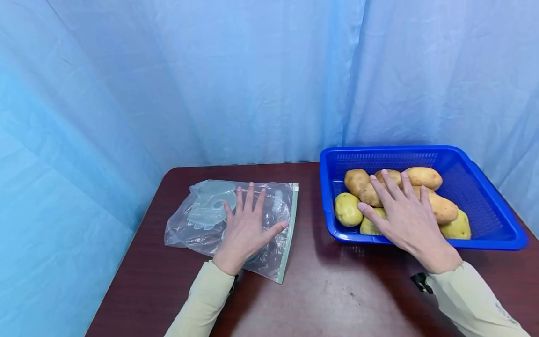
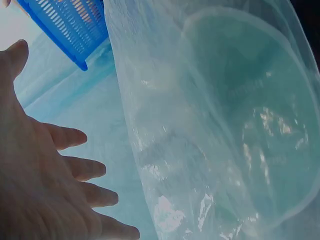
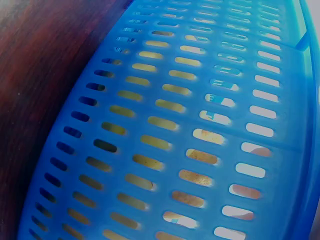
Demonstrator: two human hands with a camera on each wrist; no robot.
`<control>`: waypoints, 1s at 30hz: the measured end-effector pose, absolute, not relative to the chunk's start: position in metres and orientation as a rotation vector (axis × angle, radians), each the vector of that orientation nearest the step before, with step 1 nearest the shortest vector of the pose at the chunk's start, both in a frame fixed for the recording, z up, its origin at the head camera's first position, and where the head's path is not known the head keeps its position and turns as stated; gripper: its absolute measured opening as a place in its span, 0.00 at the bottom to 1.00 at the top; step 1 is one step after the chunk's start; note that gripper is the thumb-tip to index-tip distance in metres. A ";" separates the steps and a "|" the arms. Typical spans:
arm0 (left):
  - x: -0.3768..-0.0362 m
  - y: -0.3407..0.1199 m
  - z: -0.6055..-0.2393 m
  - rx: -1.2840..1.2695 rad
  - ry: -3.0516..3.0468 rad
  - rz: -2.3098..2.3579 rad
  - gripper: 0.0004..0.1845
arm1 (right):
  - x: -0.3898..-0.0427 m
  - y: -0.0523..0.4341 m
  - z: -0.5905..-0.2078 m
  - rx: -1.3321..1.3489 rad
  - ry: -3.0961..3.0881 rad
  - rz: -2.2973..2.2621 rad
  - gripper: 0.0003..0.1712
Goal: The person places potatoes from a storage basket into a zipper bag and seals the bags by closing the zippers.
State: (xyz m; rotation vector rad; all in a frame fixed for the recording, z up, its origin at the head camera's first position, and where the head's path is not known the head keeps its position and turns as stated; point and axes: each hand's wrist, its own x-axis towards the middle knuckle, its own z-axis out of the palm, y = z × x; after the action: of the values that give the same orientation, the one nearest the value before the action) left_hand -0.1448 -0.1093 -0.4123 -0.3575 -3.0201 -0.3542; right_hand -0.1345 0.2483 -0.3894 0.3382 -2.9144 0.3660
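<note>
Pale sleeves (image 1: 198, 299) are the closest thing to us, one low in the middle and one low on the right, each leading up to a bare hand. Left hand (image 1: 244, 231) is spread wide above the plastic bag (image 1: 212, 210), and right hand (image 1: 408, 222) is just as spread over the near side of the blue basket (image 1: 492, 244). Neither has hold of anything, fingers apart on both. Whether any fingertips brush the potatoes (image 1: 424, 178) or the plastic, we can't tell.

Layout makes sense to us: one thing per hand, both within easy reach. Bag lies flat on the counter (image 1: 320, 290) with its green zip strip (image 1: 288, 234) facing the basket (no idea if it's zipped), and that probably keeps its mouth side handy. Potatoes and a few greener ones (image 1: 348, 209) bunch toward the basket's left, leaving bare mesh at its right end.

As for room, we've got a clean strip of counter between bag and basket, plus more in front. Left of the bag there's a narrower band before the edge. At the back, the basket sits tight against the curtain (image 1: 252, 84), so we'd say pulling it nearer beats pushing.
</note>
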 end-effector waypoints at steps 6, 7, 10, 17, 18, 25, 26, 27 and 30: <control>-0.143 -0.099 -0.414 -0.404 -2.993 -0.312 0.55 | -0.132 0.248 -0.389 0.339 -2.898 0.384 0.47; -0.142 -0.097 -0.415 -0.417 -2.987 -0.307 0.55 | -0.132 0.248 -0.389 0.339 -2.895 0.389 0.47; -0.141 -0.091 -0.417 -0.468 -2.961 -0.265 0.53 | -0.129 0.247 -0.389 0.339 -2.887 0.401 0.46; -0.136 -0.081 -0.426 -0.608 -2.876 -0.186 0.46 | -0.125 0.245 -0.390 0.346 -2.863 0.407 0.46; -0.136 -0.080 -0.428 -0.621 -2.869 -0.174 0.46 | -0.125 0.245 -0.390 0.346 -2.864 0.409 0.46; -0.136 -0.075 -0.435 -0.656 -2.829 -0.086 0.45 | -0.123 0.244 -0.391 0.347 -2.881 0.440 0.46; -0.136 -0.075 -0.436 -0.661 -2.828 -0.073 0.45 | -0.122 0.244 -0.391 0.348 -2.882 0.443 0.46; -0.137 -0.075 -0.437 -0.669 -2.825 -0.063 0.45 | -0.122 0.244 -0.391 0.349 -2.883 0.444 0.46; -0.140 -0.075 -0.440 -0.694 -2.832 -0.056 0.46 | -0.121 0.244 -0.391 0.350 -2.882 0.448 0.46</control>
State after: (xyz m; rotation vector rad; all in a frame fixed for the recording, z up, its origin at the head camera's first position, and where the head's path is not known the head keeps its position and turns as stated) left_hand -0.1397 -0.0747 -0.4397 -0.6935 -2.8319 -0.0562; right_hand -0.1215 0.2438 -0.3913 0.3500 -2.8815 0.4481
